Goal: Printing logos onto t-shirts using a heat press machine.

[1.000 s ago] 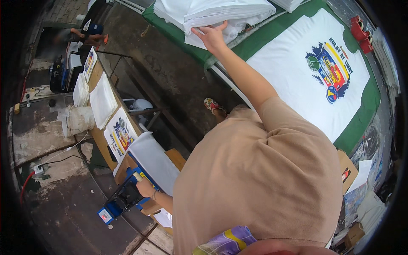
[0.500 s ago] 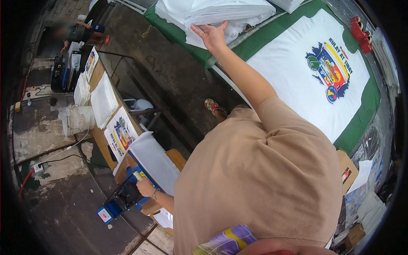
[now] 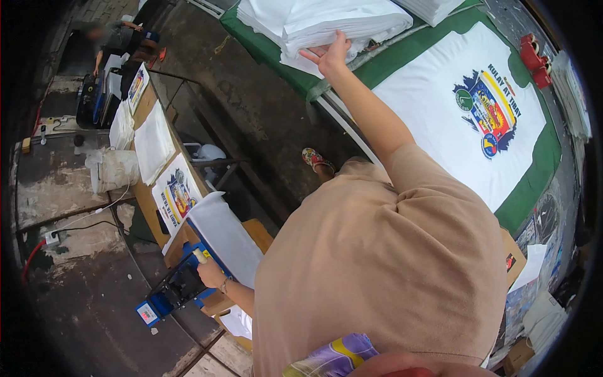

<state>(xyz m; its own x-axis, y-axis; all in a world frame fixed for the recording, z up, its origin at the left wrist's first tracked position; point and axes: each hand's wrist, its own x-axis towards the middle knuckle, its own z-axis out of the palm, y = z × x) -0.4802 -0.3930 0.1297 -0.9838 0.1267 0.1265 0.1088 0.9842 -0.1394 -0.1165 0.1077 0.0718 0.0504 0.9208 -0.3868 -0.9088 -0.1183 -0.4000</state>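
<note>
My left hand [image 3: 211, 274] is wrapped round the pale handle [image 3: 200, 256] of a blue and black heat press [image 3: 178, 286]. A white shirt [image 3: 225, 231] hangs out from the press toward my body. Stretched far forward, my right hand [image 3: 328, 58] is at the near edge of a thick stack of folded white shirts [image 3: 345, 28]. Its fingers are extended and apart, touching the stack's edge; nothing is clearly gripped. To the right, a white shirt with a colourful print [image 3: 477, 107] lies flat on a green-covered table [image 3: 534, 182].
Printed white pieces [image 3: 178, 195] and a plain white one [image 3: 154, 147] lie along a narrow wooden table at left. Another person [image 3: 113, 44] stands at the far left. Power cords [image 3: 81, 227] cross the floor. Red objects [image 3: 534, 61] sit beyond the green table.
The view has shifted slightly. My right hand has turned a little at the shirt stack, its fingers less spread. My left hand stays on the press handle.
</note>
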